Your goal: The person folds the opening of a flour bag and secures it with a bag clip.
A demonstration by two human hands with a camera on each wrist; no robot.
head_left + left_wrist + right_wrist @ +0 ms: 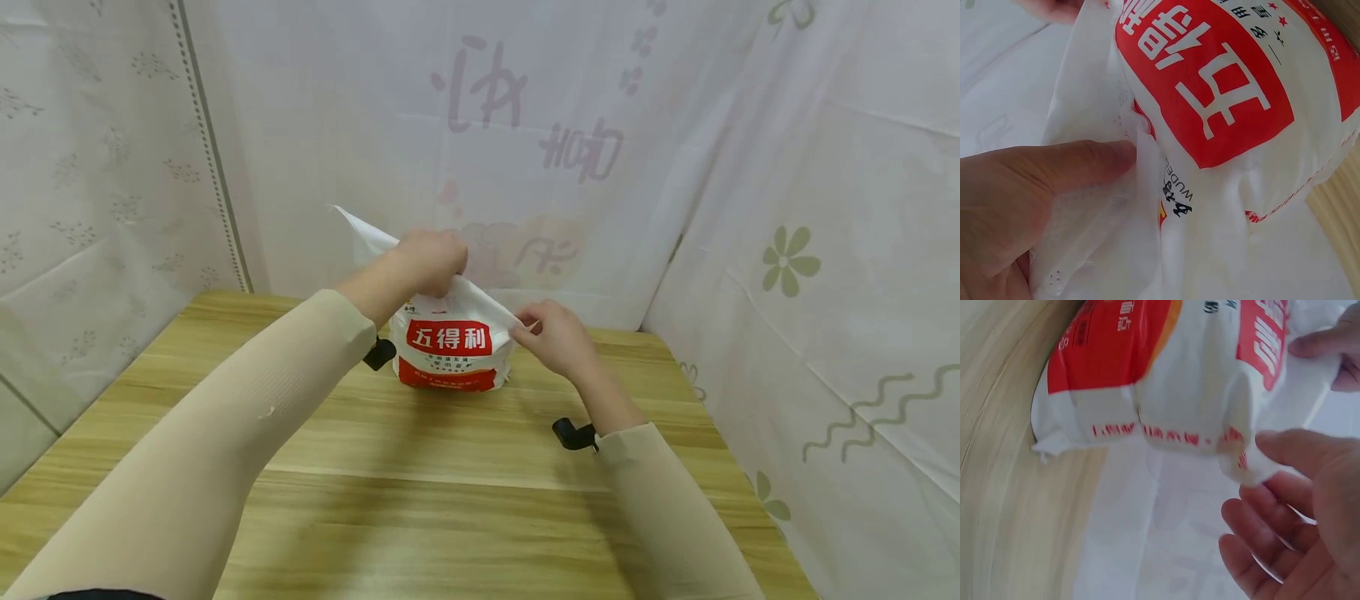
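Note:
A white flour bag (450, 367) with red panels and white lettering stands at the back of the wooden table, its loose top pulled up into a slanting edge. My left hand (435, 260) grips this top edge near its middle. Up close in the left wrist view, the left thumb (1094, 162) lies along a white fold, while most of the other fingers are hidden behind the plastic. The upper right corner is pinched between thumb and forefinger of my right hand (555, 337). The right wrist view shows that hand's other fingers (1260, 534) loosely bent below the corner.
Right behind the table (420, 517) hangs a pale printed curtain (360, 100). More patterned cloth closes in the left side and the right side (862, 317). Small black camera mounts (573, 434) stick out from both wrists.

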